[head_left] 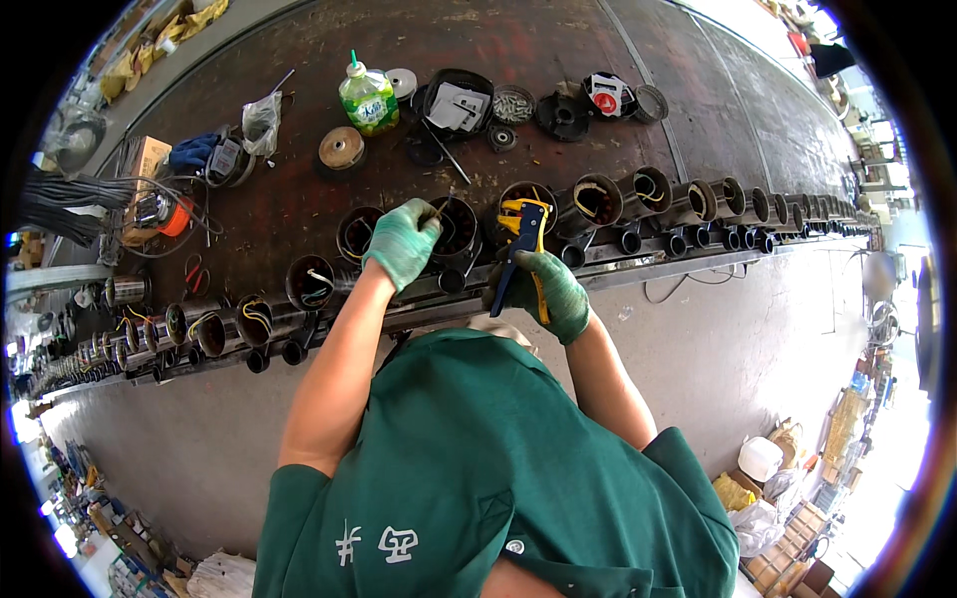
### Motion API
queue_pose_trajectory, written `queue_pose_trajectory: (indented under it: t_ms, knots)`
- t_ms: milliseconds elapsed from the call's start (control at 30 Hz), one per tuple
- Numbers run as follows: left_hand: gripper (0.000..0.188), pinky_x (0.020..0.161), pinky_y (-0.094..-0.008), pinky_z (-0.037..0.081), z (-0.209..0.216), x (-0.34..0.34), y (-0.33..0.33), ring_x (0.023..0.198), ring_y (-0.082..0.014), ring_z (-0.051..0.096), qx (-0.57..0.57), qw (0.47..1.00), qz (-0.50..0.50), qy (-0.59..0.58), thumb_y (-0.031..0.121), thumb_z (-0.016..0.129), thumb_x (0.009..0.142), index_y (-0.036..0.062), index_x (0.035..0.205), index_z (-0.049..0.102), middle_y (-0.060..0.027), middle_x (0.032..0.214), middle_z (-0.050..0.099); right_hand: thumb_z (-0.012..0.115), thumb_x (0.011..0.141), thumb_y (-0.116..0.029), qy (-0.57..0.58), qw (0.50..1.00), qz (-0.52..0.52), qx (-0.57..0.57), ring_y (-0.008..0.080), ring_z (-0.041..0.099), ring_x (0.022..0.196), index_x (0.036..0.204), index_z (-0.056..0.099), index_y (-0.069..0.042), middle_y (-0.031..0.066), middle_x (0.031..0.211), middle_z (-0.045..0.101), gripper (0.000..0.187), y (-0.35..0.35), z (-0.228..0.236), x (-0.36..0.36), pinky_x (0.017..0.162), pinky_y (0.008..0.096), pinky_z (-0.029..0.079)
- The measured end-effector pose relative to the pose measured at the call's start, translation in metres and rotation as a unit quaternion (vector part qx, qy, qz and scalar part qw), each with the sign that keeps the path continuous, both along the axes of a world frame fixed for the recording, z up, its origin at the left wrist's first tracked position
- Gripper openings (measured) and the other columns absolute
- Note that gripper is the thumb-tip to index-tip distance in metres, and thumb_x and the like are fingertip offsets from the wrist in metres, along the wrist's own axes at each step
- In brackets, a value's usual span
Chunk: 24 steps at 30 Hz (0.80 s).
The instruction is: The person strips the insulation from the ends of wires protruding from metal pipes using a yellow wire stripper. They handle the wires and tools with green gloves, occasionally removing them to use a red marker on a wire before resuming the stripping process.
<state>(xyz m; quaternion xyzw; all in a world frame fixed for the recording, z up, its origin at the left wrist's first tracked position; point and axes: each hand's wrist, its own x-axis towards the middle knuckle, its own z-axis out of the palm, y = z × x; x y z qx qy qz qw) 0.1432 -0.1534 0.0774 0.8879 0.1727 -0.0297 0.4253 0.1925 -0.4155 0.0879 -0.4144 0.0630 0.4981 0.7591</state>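
My left hand (402, 245), in a green glove, reaches over the rim of a dark cylindrical motor housing (473, 239). Its thumb and fingers are pinched together on what looks like a thin wire, mostly hidden by the fingertips. To the right of it, my right hand (556, 297), gloved too, grips a pair of wire strippers (525, 231) with yellow and dark blue handles. The tool's head points up, in front of a neighbouring housing (511, 194). Left of my left hand stands another open housing (351, 235), and white and green wires show in a lower one (310, 282).
Motor housings line the bench edge both ways, among them one with yellow wires (254, 317). On the dark bench (558, 50) sit a green bottle (369, 103), a bowl of small parts (512, 105), a black tray (480, 84), scissors (196, 274) and a blue glove (194, 151).
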Motion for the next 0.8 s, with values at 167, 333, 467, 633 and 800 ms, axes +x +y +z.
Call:
queue_pose_trajectory:
  t_ms: [167, 333, 467, 633, 800]
  knots:
    - [0.021, 0.071, -0.0276, 0.06, -0.001, -0.012, 0.004, 0.085, -0.0174, 0.075, -0.39, 0.91, 0.142, 0.009, 0.015, 0.061, 0.108, -0.0011, 0.12, 0.066, -0.0104, 0.103, 0.075, 0.066, 0.096, -0.025, -0.162, 0.979, 0.068, -0.108, 0.0201, 0.07, 0.092, 0.122, 0.065, -0.001, 0.0083, 0.106, 0.071, 0.035, 0.015, -0.022, 0.017, 0.088, 0.0386, 0.057]
    - [0.022, 0.075, -0.0309, 0.063, -0.019, -0.016, 0.007, 0.087, -0.0198, 0.075, -0.444, 0.882, 0.155, -0.047, 0.015, 0.064, 0.107, -0.0022, 0.12, 0.065, -0.0121, 0.103, 0.074, 0.068, 0.093, -0.023, -0.234, 0.933, 0.202, -0.186, 0.013, 0.066, 0.085, 0.122, 0.067, -0.002, 0.0036, 0.098, 0.07, 0.036, 0.051, 0.012, 0.048, 0.082, 0.0313, 0.056]
    - [0.024, 0.075, -0.031, 0.063, -0.026, -0.017, 0.008, 0.088, -0.0205, 0.076, -0.459, 0.873, 0.154, -0.056, 0.014, 0.065, 0.106, -0.0033, 0.122, 0.065, -0.013, 0.104, 0.075, 0.069, 0.093, -0.021, -0.138, 0.948, 0.236, -0.162, 0.0174, 0.072, 0.073, 0.118, 0.067, 0.0, 0.0074, 0.092, 0.071, 0.034, 0.066, 0.026, 0.063, 0.063, 0.0336, 0.063]
    - [0.024, 0.073, -0.0307, 0.063, -0.029, -0.018, 0.009, 0.086, -0.0206, 0.076, -0.457, 0.876, 0.145, -0.061, 0.009, 0.064, 0.105, -0.0052, 0.124, 0.066, -0.0136, 0.103, 0.075, 0.066, 0.097, -0.02, -0.138, 0.925, 0.291, -0.199, 0.0204, 0.071, 0.068, 0.115, 0.062, 0.001, 0.01, 0.093, 0.07, 0.028, 0.072, 0.045, 0.078, 0.057, 0.0334, 0.062]
    - [0.022, 0.072, -0.0305, 0.062, -0.03, -0.018, 0.009, 0.085, -0.0203, 0.076, -0.464, 0.873, 0.141, -0.052, 0.007, 0.064, 0.105, -0.005, 0.124, 0.066, -0.0127, 0.101, 0.075, 0.066, 0.097, -0.02, -0.142, 0.905, 0.346, -0.204, 0.0241, 0.073, 0.068, 0.111, 0.059, 0.003, 0.0132, 0.09, 0.07, 0.028, 0.074, 0.049, 0.09, 0.056, 0.0371, 0.064]
